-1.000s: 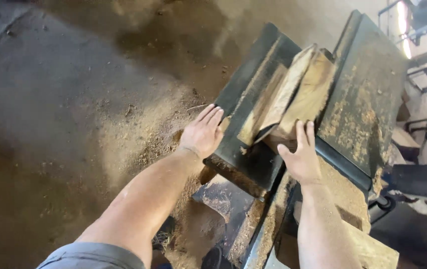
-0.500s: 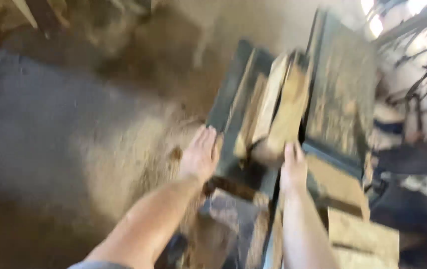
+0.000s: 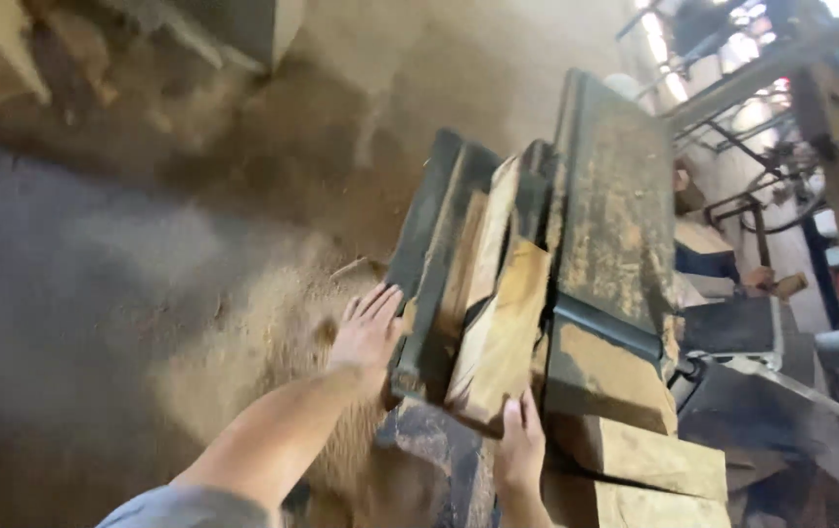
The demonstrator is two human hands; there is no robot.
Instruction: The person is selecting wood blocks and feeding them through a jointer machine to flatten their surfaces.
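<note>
My left hand (image 3: 369, 330) lies flat with fingers spread against the left side of a dark metal machine bed (image 3: 431, 284). A pale wooden block (image 3: 500, 337) rests in the channel of that bed, with another wooden piece (image 3: 478, 252) just beyond it. At the block's near end my right hand (image 3: 520, 452) presses on it with its fingers. A large dusty metal plate (image 3: 613, 205) stands tilted to the right of the block.
Sawdust (image 3: 263, 323) covers the grey floor to the left. Stacked wooden blocks (image 3: 640, 458) sit below the plate on the right. Metal frames and machine parts (image 3: 762, 196) crowd the far right. A dark metal base (image 3: 429, 460) stands under the bed.
The view has swung and come closer. The wooden block has slid along the channel, and my right hand has dropped to its near end. My left hand stays on the bed's left side.
</note>
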